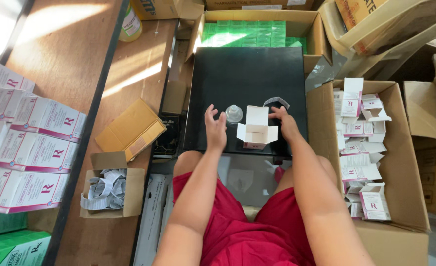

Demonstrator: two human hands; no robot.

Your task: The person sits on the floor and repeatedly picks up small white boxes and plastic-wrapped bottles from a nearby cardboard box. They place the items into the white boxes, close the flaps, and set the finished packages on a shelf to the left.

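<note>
Red shorts fill the near edge, the person seated with both forearms stretched forward over a black board that serves as the table across the knees. Between the hands stands a small white carton, upright, top flaps spread open, pink band at its base. Right hand rests at the carton's right side, fingers loosely curled, fingertips on a clear plastic piece lying just beyond; whether it grips that piece I cannot tell. Left hand sits just left of the carton, fingers spread and open, holding nothing. Just past its fingertips, a small clear dome-shaped cap sits on the board, apart from the carton.

Right of the right hand: a large cardboard box heaped with more white-and-pink cartons, many with flaps open. Beyond the hands, another box holds green packs in rows. Left of the left hand, a small open box of folded paper leaflets, a flat brown carton, then stacked white-and-pink bundles on a wooden bench.
</note>
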